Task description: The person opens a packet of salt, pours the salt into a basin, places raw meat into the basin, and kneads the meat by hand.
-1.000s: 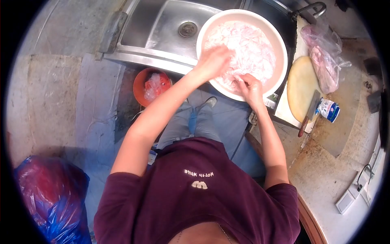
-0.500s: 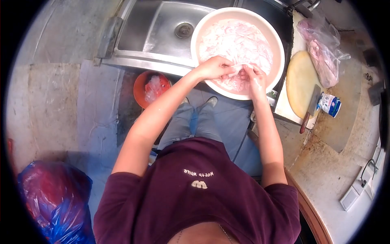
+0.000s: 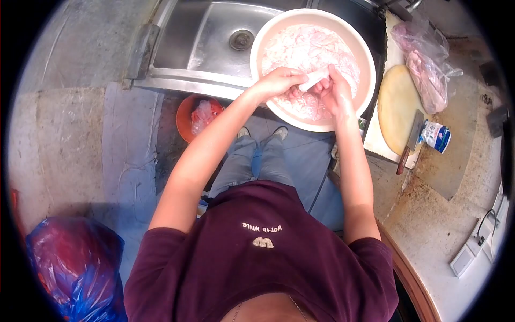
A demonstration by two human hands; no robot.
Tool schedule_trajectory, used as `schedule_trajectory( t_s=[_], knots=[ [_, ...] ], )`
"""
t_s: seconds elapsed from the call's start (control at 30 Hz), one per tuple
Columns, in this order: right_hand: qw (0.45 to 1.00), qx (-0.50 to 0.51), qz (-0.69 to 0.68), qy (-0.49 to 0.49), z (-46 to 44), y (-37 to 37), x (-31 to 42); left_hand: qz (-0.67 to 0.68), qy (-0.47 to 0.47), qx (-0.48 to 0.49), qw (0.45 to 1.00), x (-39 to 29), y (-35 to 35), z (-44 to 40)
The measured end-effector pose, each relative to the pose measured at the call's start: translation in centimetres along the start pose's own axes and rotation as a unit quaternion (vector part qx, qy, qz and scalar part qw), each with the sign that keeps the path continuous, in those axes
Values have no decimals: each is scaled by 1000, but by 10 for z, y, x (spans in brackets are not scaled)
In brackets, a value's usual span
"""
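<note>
A pale, whitish piece of raw meat is stretched between my two hands over a large cream basin. My left hand pinches its left end between thumb and fingers. At the other end, my right hand grips it with the fingers curled beneath. Below them, many pale pink raw pieces lie in the basin, wet and overlapping. The exact kind of meat cannot be made out.
The basin stands across the right part of a steel sink. To the right are a round cutting board, a cleaver, a blue-and-white packet and a plastic bag of meat. An orange bucket stands below the sink.
The pale piece is now held higher and stretched flatter, so more of it shows. My right hand has turned and raised its thumb, and my left hand has shifted slightly left.
</note>
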State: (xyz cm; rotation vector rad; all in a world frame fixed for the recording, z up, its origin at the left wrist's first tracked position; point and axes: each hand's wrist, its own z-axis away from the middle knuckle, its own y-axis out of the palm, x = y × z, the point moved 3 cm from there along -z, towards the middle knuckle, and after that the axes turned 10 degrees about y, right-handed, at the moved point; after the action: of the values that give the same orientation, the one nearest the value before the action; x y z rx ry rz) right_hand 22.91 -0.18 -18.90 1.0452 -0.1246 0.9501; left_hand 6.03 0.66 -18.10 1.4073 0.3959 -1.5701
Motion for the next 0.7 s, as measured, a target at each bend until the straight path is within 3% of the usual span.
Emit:
schedule_trajectory(
  t_s=[0.13,0.2,0.23,0.33,0.43,0.47,0.57,0.6,0.7],
  knots=[
    [987,-105,115,-24,-2,16,19,-65,13,-4,998,3,-3,-5],
    [951,-180,240,-77,4,21,20,2,68,-30,997,10,-4,-11],
    [923,-215,301,-102,5,23,22,36,95,-45,994,12,-5,-13],
    [785,-277,447,-327,3,1,8,36,96,-114,988,13,-9,-15],
    [843,-224,414,-262,14,7,-16,8,66,-185,980,6,-11,-9],
    [897,-177,363,-178,20,19,-22,30,83,-184,979,7,-12,-11],
    [863,-118,431,-234,2,15,-40,84,112,-176,974,13,-15,-15],
    [890,-113,414,-157,13,35,-35,97,108,-171,975,12,-15,-15],
    [912,-125,378,-100,-2,28,-37,95,111,-157,977,9,-16,-15]
  ],
)
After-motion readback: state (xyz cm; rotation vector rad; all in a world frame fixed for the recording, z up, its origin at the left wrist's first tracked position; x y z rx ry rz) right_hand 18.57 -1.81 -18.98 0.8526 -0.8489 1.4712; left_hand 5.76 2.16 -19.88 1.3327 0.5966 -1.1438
